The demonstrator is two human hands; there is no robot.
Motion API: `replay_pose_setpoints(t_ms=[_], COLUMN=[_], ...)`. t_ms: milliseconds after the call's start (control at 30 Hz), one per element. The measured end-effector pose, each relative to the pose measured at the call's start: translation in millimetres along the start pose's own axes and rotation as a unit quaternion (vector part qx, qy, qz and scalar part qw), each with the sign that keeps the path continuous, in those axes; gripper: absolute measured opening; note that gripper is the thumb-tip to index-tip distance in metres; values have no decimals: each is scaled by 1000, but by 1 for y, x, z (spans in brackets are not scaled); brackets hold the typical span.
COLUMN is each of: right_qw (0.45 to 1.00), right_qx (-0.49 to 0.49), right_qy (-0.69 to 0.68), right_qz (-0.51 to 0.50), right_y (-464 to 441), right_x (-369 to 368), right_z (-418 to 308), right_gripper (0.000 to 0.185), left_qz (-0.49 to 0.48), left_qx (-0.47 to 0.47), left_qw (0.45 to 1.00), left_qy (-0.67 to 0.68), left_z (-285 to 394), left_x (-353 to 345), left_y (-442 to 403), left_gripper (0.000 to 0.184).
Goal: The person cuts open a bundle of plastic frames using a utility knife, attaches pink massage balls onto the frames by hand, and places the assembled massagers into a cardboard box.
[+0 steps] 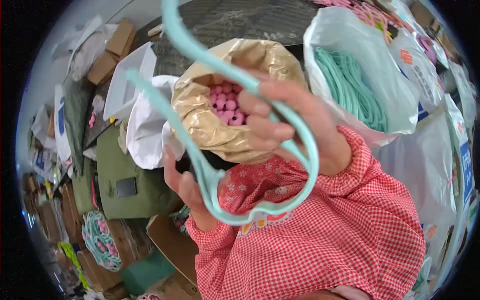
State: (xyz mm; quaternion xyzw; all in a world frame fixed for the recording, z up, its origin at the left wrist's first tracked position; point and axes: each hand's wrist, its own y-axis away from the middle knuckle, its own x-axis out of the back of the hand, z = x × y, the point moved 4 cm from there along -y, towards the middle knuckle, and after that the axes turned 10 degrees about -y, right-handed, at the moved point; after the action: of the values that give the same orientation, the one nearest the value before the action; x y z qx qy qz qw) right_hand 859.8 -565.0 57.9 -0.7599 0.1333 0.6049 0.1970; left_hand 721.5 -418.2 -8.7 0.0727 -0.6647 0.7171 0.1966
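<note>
My right hand has its fingers curled around a thick mint-green cord, which is blurred at its upper stretch. The cord loops down in front of the red checked smock, and one loose end rises to the upper left. Lower left, my left hand is behind a strand of the cord, its visible fingers apart; the thumb side is partly hidden. Beyond both hands, a gold-brown bag stands with its mouth spread, holding many pink beads with dark holes.
At right a white plastic bag holds a bundle of mint-green cords. A white tray and a white bag are to the left. A green padded surface carries a dark flat object. Cords with pink beads lie lower left.
</note>
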Motion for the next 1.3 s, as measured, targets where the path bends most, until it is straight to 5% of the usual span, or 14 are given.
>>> replay_pose_setpoints(t_ms=[67,133,200,267,333,500,733,867,933,967,1033,1200,1267,1300], right_qw=[992,990,937,757,566,381,380,454,634,630,802,723,523,498], right_qx=[-74,-16,36,51,6,-209,-186,38,169,172,101,127,256,295], right_qy=[-99,133,344,646,818,900,906,871,743,745,585,679,805,803], right_qz=[39,51,57,88,102,15,8,184,132,137,59,7,-112,-141], right_y=[-12,-27,-50,-74,-102,-109,-105,-95,-79,-74,-71,-47,-42,-43], right_x=[11,16,50,93,153,226,218,166,126,119,110,50,29,25], right_z=[21,13,-7,-25,-31,2,5,-8,-13,-14,-2,19,29,33], right_gripper=[12,27,27,26,27,33,34,37,47,47,43,37,39,43], left_qz=[37,-138,-89,-122,36,222,213,168,147,127,117,72,67,46], left_qx=[-45,-60,-38,21,98,365,529,566,591,587,590,596,603,582], left_qw=[998,989,995,987,989,890,752,731,716,719,715,726,725,744], left_qy=[-38,-11,4,104,103,158,330,343,342,351,355,336,325,326], left_z=[3,-1,1,-12,-17,-44,-62,-61,-57,-57,-51,-27,-21,-19], left_x=[19,30,39,55,53,71,65,53,44,42,38,27,24,22], left_y=[-5,-7,-10,0,-8,-14,2,13,14,16,12,2,-2,-3], left_gripper=[58,48,31,35,40,36,32,27,28,28,28,29,27,27])
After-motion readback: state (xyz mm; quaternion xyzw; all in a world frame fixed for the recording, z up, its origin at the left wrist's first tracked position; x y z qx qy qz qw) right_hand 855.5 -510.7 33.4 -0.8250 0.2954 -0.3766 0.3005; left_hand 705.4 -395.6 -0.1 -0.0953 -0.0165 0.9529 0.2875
